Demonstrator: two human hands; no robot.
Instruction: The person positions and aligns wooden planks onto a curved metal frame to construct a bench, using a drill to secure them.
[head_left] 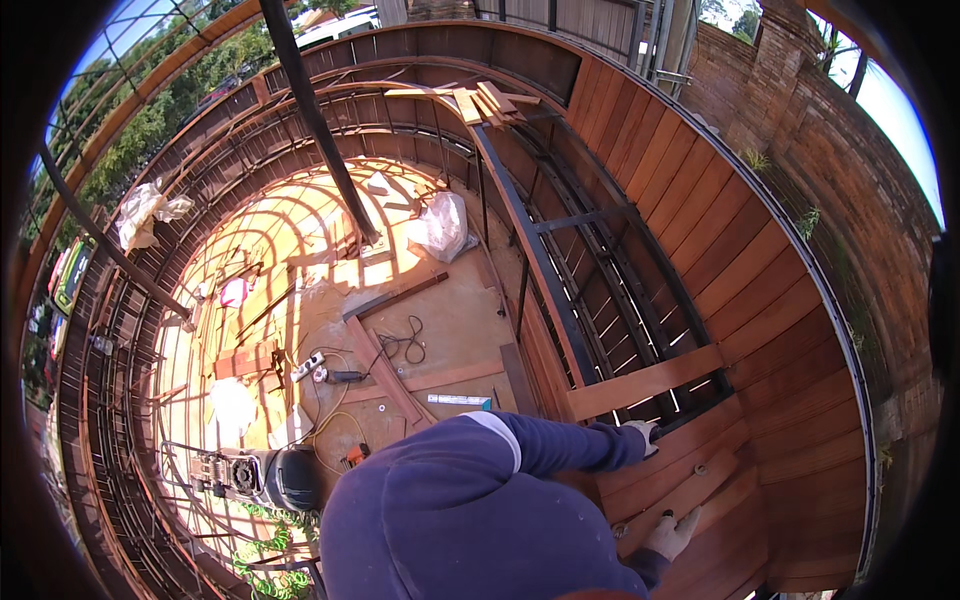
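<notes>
My left hand [641, 437], in a light glove, rests where the reddish wooden planks [690, 430] meet the dark metal frame [530, 235]. Its fingers look apart, with nothing visible in them. Lower down, my right hand [672, 536], in a light glove with dark fingertips, lies with fingers spread on the boards. Beside it a narrow plank [665, 500] lies at a slant, with a small round piece [700, 469] near its upper end and another [620, 530] near its lower end. A loose plank [645, 384] bridges the open frame beyond my left hand.
Fitted wooden slats [735, 240] curve along the right side, before a brick wall [850, 170]. Cut boards [485, 103] are stacked at the far end. On the floor are a power tool [345, 377], cables [400, 345], planks [385, 370] and a plastic bag [442, 225]. A dark post [320, 130] stands at centre-left.
</notes>
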